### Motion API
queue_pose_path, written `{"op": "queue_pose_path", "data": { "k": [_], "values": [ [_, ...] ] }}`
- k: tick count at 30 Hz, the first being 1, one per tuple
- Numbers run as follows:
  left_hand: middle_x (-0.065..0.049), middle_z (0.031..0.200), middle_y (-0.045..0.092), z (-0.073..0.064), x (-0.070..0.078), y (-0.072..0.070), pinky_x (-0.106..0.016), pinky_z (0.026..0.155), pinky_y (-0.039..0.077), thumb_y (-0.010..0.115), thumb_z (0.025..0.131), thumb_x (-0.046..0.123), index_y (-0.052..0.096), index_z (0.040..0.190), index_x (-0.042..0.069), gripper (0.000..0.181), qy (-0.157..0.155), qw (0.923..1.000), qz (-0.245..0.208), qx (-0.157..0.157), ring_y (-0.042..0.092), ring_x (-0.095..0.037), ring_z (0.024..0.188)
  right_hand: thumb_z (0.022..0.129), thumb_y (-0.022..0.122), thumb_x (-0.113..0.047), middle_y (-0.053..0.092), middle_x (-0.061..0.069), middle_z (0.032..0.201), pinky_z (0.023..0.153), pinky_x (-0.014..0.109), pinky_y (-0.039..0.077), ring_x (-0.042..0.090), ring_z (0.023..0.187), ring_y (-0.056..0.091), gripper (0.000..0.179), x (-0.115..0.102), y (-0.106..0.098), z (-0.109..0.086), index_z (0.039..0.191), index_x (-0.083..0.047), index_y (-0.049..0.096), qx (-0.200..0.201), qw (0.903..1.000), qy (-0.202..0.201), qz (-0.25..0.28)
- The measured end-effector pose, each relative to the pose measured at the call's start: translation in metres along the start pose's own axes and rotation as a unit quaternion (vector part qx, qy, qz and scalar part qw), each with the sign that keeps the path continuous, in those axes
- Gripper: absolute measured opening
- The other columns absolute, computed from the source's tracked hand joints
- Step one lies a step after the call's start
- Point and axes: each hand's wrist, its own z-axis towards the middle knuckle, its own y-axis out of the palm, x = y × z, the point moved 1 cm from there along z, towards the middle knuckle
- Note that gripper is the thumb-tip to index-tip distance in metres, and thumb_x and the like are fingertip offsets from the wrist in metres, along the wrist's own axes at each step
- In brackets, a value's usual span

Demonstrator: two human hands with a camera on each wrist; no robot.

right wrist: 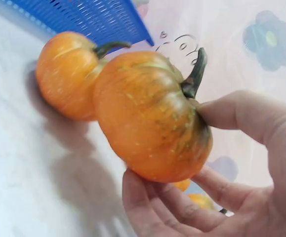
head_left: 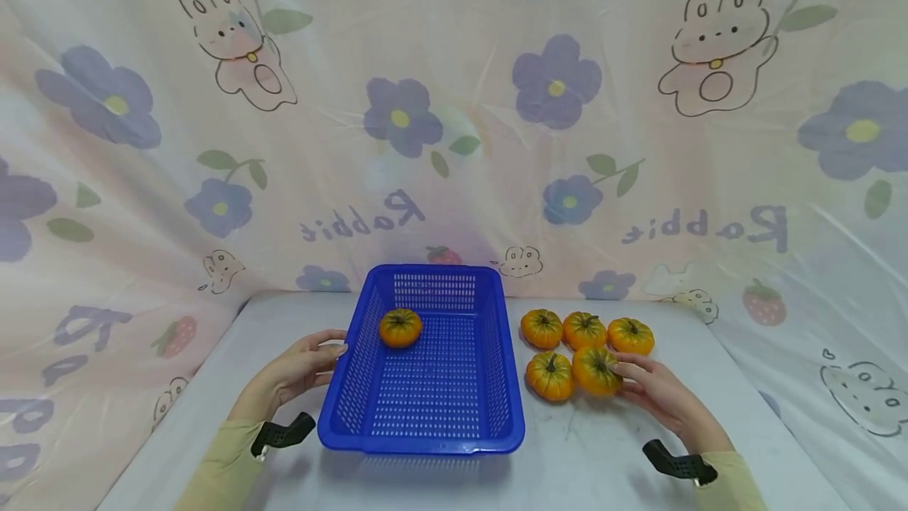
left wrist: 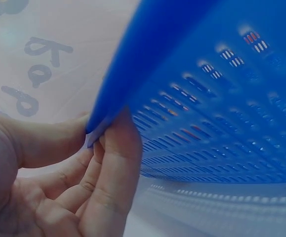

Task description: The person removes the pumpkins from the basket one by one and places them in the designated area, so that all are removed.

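Observation:
A blue plastic basket (head_left: 426,385) with slotted walls stands on the table, one small orange pumpkin (head_left: 400,328) lying inside toward its back left. My left hand (head_left: 301,369) pinches the basket's left rim (left wrist: 114,94) between thumb and fingers. To the right of the basket, my right hand (head_left: 656,393) grips another small pumpkin (head_left: 596,371), thumb near its stem and fingers beneath it. In the right wrist view this pumpkin (right wrist: 152,118) is tilted, with its shadow on the table below. Beside it sits a pumpkin (head_left: 550,375) nearer the basket.
Behind the held pumpkin, a row of three pumpkins runs rightward: a left one (head_left: 542,329), a middle one (head_left: 585,330) and a right one (head_left: 630,336). A printed curtain (head_left: 468,172) hangs behind the white table (head_left: 603,464). Both wrists carry black camera mounts.

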Motion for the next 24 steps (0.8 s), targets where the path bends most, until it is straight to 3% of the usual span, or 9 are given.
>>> {"op": "queue_pose_path", "data": {
  "k": [12, 24],
  "values": [
    [-0.011, 0.111, 0.064, 0.001, 0.000, -0.001, -0.038, 0.087, 0.052, 0.057, 0.098, 0.023, 0.032, 0.140, -0.002, 0.056, -0.003, 1.0000, 0.000, 0.008, 0.063, -0.023, 0.098, 0.098, 0.054, -0.036, 0.025, 0.029, 0.145, 0.090, 0.034, 0.051, 0.025, 0.106, 0.053, 0.068, 0.014, -0.009, 0.005, 0.144, 0.006, 0.027, 0.041, 0.9985, 0.031, -0.019],
    [-0.012, 0.111, 0.064, 0.000, 0.000, 0.000, -0.037, 0.086, 0.052, 0.058, 0.097, 0.025, 0.031, 0.141, -0.003, 0.058, -0.002, 1.0000, 0.001, 0.005, 0.063, -0.023, 0.098, 0.097, 0.056, -0.035, 0.036, 0.029, 0.139, 0.087, 0.033, 0.052, 0.021, 0.100, 0.057, 0.064, 0.022, -0.006, 0.011, 0.139, 0.007, 0.034, 0.059, 0.9973, 0.026, -0.036]
  ]
}}
